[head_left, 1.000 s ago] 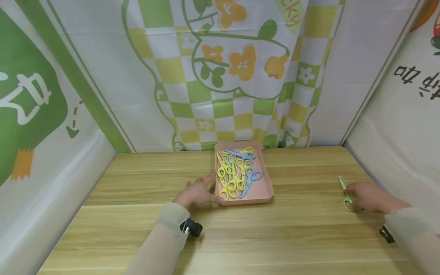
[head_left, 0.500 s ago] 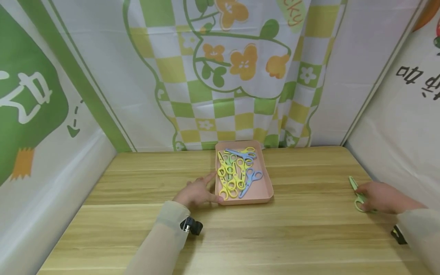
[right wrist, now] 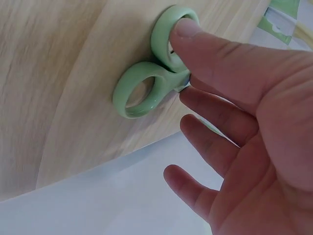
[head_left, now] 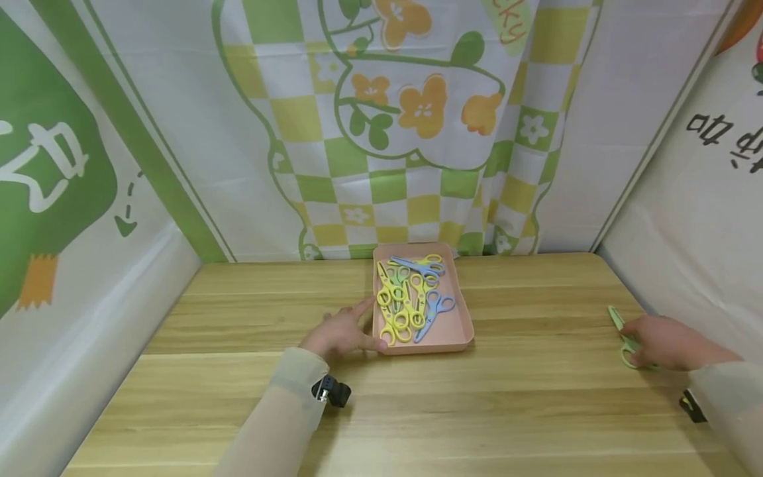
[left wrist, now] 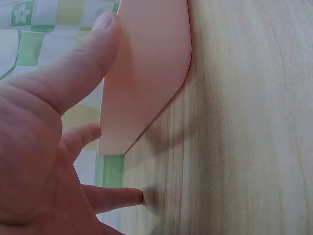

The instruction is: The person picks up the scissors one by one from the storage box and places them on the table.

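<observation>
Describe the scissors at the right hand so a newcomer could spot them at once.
Start at the wooden table and go to its right side, where the right hand is. The green scissors there are the only pair seen outside the pink tray.

Pink tray (head_left: 457,331) and green scissors (right wrist: 166,77) on a wood-grain table (head_left: 507,411)

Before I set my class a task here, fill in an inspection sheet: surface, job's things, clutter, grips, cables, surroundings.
Surface: wood-grain table, no damage noticed.
Job's things: pink tray holding overlapping yellow scissors, blue scissors and green scissors; separate green pair outside, at the right.
Clutter: nothing seen.
Grips: left grip touches the tray's left side; right grip has thumb and finger on the separate green pair.
Cables: nothing seen.
Surroundings: patterned cloth behind; printed left panel and right panel.
</observation>
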Motion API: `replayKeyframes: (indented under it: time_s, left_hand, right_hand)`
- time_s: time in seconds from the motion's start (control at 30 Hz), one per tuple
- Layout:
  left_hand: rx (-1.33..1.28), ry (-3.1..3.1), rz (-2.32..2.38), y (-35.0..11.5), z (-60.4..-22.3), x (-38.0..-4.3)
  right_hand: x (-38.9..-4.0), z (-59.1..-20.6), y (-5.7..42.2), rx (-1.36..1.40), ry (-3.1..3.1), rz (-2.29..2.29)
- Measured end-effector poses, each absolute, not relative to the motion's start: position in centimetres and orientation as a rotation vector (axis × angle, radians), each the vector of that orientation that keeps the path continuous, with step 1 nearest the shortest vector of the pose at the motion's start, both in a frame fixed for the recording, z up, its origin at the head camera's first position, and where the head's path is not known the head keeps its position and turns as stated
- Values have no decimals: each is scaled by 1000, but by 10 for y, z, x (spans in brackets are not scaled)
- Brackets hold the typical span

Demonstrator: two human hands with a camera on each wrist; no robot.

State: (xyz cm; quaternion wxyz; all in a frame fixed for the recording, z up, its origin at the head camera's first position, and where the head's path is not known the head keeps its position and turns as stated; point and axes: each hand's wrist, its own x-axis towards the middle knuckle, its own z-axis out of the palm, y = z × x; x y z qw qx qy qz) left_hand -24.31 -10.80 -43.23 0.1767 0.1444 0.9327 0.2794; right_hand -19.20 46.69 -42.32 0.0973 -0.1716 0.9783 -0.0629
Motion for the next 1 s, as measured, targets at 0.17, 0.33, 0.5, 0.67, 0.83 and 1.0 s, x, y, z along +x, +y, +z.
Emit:
replayKeyframes:
  time_s: [0.17,0.33,0.5,0.67,0.83,1.0]
  left_hand:
    - [404,2639,784,-109,-432,-243]
    - [395,2626,787,-108,-432,-242]
    - [388,2613,814,-108,-431,-243]
    - [378,2615,822,-108,-430,-242]
    - [389,2617,826,-109,-431,-241]
    - [403,2622,831,-108,-431,-240]
  right_hand:
    - [-193,-422,469,-507,2884,-143]
    - [-195,-416,465,-521,2901,-107]
    - [-204,-403,443,-520,2968,-113]
    - [-221,-398,386,-629,3027,-180]
    - [-227,-392,307,-791,3034,-271]
    - [-228,-393,235,-939,2914,-247]
